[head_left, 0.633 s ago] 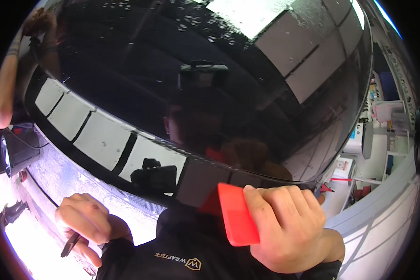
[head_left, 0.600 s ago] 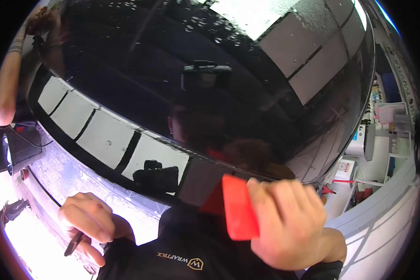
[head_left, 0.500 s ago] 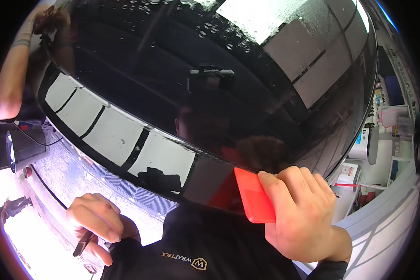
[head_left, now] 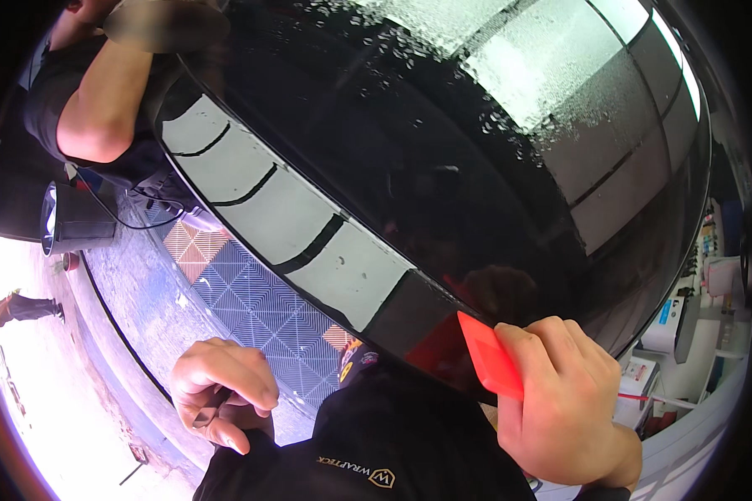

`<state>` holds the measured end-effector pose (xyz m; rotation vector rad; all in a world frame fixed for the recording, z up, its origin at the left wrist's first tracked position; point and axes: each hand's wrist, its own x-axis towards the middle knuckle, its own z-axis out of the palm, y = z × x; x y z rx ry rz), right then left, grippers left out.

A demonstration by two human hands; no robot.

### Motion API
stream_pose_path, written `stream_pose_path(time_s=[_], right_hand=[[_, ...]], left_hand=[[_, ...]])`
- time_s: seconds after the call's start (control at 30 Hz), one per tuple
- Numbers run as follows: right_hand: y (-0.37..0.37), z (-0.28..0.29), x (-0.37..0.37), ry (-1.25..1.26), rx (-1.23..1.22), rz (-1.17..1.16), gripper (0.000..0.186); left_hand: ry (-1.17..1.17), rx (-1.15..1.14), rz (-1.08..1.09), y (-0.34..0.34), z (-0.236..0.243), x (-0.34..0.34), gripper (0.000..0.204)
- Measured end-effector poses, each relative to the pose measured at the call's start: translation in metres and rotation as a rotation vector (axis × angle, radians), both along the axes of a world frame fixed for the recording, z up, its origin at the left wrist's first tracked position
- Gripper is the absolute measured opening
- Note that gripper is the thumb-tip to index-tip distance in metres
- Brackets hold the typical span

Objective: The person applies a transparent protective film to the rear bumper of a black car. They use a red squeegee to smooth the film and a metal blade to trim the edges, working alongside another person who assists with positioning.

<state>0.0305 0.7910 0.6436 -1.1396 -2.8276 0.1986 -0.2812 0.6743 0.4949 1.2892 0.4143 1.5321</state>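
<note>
In my right hand (head_left: 560,392) is a flat red squeegee (head_left: 486,355), gripped between thumb and fingers. Its upper corner is at the lower edge of a glossy black curved car panel (head_left: 376,159); the picture does not settle whether it touches. My left hand (head_left: 226,388) hovers lower left, off the panel, its fingers curled around a slim dark tool (head_left: 210,409) that is mostly hidden. Water drops (head_left: 510,117) and wet streaks cover the panel's upper right. Pale reflections lie along its lower left edge.
Another person's bare arm (head_left: 104,108) reaches over the panel's far left end, the hand blurred. A dark bucket-shaped container (head_left: 75,219) stands below that arm, near a thin cable. Patterned floor tiles (head_left: 263,296) lie beneath; boxes and shelves (head_left: 673,326) line the right.
The view has shifted, bringing more of the other person and the floor tiles into sight. Both my hands sit further right in the picture, still holding the squeegee and the dark tool.
</note>
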Motion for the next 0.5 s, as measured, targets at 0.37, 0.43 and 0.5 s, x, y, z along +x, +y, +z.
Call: stream_pose_path(time_s=[0.37,0.43,0.5], right_hand=[[0.003,0.005,-0.015,-0.046,-0.054,0.035,0.033],[0.001,0.003,-0.018,-0.04,-0.054,0.034,0.032],[0.005,-0.003,-0.021,-0.081,-0.046,-0.004,0.029]], left_hand=[[0.043,-0.067,0.016,-0.015,-0.001,0.0,0.059],[0.037,-0.094,0.016,-0.017,0.0,0.002,0.058],[0.041,-0.119,0.009,-0.018,0.001,0.003,0.058]])
